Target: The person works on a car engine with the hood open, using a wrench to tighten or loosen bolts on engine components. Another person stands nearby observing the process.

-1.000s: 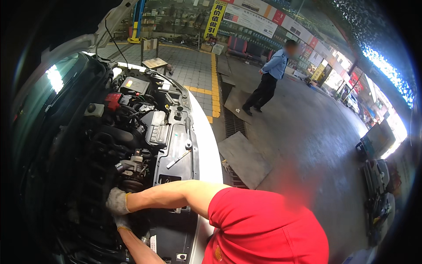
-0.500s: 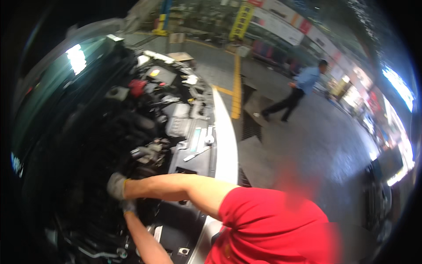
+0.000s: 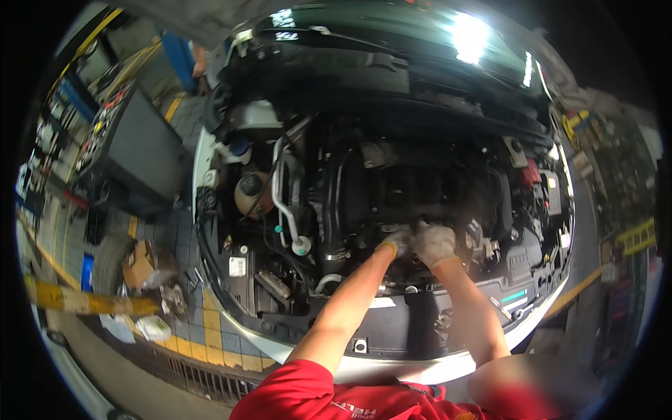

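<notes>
Both my hands, in pale knit gloves, reach into the front middle of a car's engine bay, close together below the dark engine cover (image 3: 399, 192). My left hand (image 3: 397, 241) goes down beside the engine's front edge, its fingers mostly hidden among dark parts. Just right of it, my right hand (image 3: 435, 243) is curled with the knuckles up; whatever its fingers grip is out of sight. Beneath my forearms runs the black front panel (image 3: 381, 329). On that panel's right part lie a wrench-like metal tool (image 3: 521, 313) and a teal-striped strip (image 3: 514, 297).
Coolant tank (image 3: 252, 192) and silver pipe (image 3: 281, 196) stand left in the bay; a red cover (image 3: 530, 172) sits right. Left on the floor are a grey cabinet (image 3: 133, 150), a cardboard box (image 3: 145, 264), a tyre (image 3: 112, 260) and a yellow bar (image 3: 91, 299). A person's arm (image 3: 199, 61) shows far left.
My view has swung round, so the engine bay now faces me squarely. The walking person in blue has left the picture. My hands stay close together at the engine.
</notes>
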`<state>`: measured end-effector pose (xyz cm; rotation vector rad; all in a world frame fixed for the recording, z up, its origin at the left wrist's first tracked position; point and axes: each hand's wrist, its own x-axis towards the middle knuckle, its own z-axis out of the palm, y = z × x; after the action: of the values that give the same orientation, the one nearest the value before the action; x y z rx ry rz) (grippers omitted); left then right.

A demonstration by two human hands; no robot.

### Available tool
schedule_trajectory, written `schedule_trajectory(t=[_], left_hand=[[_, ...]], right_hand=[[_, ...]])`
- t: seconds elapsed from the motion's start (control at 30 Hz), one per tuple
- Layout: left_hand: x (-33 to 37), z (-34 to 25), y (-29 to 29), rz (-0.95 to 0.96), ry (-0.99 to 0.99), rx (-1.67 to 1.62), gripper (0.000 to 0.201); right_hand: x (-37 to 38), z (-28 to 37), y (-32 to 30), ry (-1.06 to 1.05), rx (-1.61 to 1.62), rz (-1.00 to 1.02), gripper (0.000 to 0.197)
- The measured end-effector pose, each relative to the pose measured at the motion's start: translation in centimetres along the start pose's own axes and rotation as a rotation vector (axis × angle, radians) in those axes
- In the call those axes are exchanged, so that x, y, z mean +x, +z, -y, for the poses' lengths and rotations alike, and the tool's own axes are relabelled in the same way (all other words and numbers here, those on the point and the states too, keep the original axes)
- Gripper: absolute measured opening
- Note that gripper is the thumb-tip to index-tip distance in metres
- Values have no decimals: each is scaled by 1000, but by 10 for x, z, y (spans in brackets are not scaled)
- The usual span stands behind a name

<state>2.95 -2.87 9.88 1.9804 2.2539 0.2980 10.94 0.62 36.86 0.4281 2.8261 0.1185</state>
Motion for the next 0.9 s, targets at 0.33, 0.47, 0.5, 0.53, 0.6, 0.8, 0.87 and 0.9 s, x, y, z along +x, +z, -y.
schedule_trajectory(t=[0.33,0.47,0.5,0.53,0.6,0.8,0.87,0.9], left_hand=[[-33,-42,-129,-55,-673,-806,38],[-21,-49,-130,10,-619,-729,37],[-12,-44,-111,25,-594,-689,35],[-11,-37,-90,29,-589,-639,34],[12,-11,-36,45,-524,-528,32],[28,-4,-21,204,-81,231,27],[28,-13,-37,227,-40,287,27],[28,-17,-41,220,-65,226,26]], right_hand=[[33,-34,39,-217,-137,-240,45],[50,-40,36,-220,-83,-386,46],[56,-36,32,-207,-100,-345,46],[67,-29,26,-214,-120,-306,47],[80,-13,15,-179,-134,-228,51],[75,-5,10,-186,-61,-147,55],[69,-13,14,-177,-74,-138,54],[68,-17,15,-165,-89,-138,54]])
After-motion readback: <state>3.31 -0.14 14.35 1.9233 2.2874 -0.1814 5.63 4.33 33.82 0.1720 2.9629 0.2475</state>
